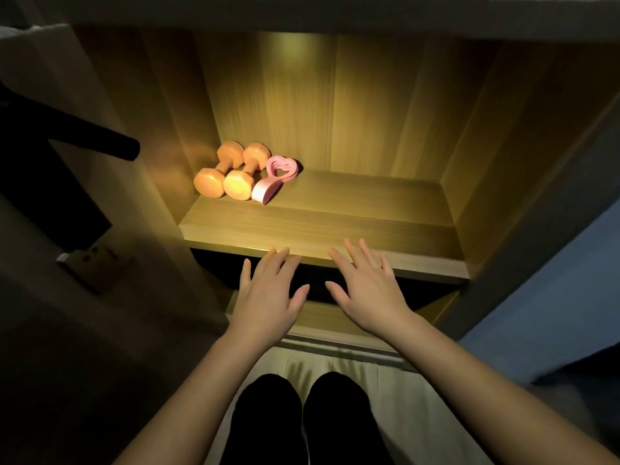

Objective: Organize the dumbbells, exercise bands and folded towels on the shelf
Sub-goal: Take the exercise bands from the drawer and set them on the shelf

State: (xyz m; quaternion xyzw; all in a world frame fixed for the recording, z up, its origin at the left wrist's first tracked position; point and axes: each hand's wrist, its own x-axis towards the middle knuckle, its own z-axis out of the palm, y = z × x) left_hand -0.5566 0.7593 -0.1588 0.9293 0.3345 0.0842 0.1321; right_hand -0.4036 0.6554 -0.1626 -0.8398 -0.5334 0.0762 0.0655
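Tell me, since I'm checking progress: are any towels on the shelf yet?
No: the shelf holds only two dumbbells and pink bands, at its left.

dumbbells (231, 174) beside pink bands (273, 179) | shelf (335, 223) | hands empty, spread

Two orange hexagonal-ended dumbbells (224, 172) side by side at the back left of the lit wooden shelf (335, 223), pink heart-shaped looped exercise band (273, 177) touching their right, both open hands before the shelf's front edge
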